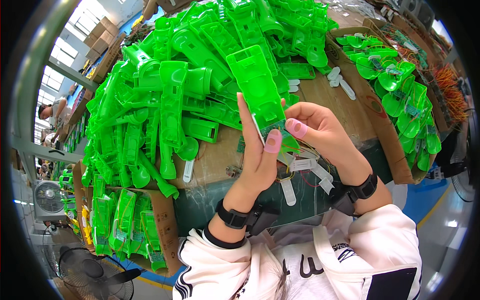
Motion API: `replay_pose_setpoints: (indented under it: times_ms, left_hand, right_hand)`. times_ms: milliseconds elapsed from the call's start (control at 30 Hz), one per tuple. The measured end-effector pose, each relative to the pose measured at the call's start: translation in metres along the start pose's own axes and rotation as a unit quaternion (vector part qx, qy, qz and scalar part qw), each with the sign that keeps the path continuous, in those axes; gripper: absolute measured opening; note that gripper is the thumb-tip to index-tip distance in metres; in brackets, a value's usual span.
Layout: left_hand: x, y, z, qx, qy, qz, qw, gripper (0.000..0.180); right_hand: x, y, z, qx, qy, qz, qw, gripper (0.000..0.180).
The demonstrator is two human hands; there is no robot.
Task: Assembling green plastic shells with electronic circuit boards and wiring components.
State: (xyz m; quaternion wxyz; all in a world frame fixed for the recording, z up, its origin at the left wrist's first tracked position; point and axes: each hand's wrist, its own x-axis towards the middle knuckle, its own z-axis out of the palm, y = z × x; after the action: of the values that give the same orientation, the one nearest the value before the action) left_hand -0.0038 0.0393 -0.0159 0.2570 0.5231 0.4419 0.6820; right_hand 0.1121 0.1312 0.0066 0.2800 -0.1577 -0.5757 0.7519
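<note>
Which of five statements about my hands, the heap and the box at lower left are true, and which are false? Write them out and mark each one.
1. The left hand holds a green housing. True.
2. The right hand lies flat on the table. False: it is raised, by the housing's lower end.
3. The heap of plastic parts is yellow. False: it is bright green.
4. Both thumbs wear pink covers. True.
5. The cardboard box at lower left holds white strips. False: it holds green pieces with wires.
</note>
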Motion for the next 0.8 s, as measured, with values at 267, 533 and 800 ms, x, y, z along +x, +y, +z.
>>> replay_pose_setpoints:
  times_ms: [267,533,800]
  left_hand:
    - [-0.003,-0.004,0.000,0.021,-0.016,-0.027,0.999,0.073]
    - [-0.005,-0.005,0.002,0.052,-0.045,-0.002,0.998,0.079]
    - [-0.003,-0.001,0.003,-0.037,-0.034,-0.055,0.997,0.074]
  right_hand:
    - [0.001,0.009,-0.011,0.148,-0.070,0.099,0.982,0.019]
    - [0.000,0.004,-0.011,0.160,-0.089,0.123,0.975,0.026]
    - [0.001,0.003,-0.006,0.162,-0.024,0.110,0.980,0.031]
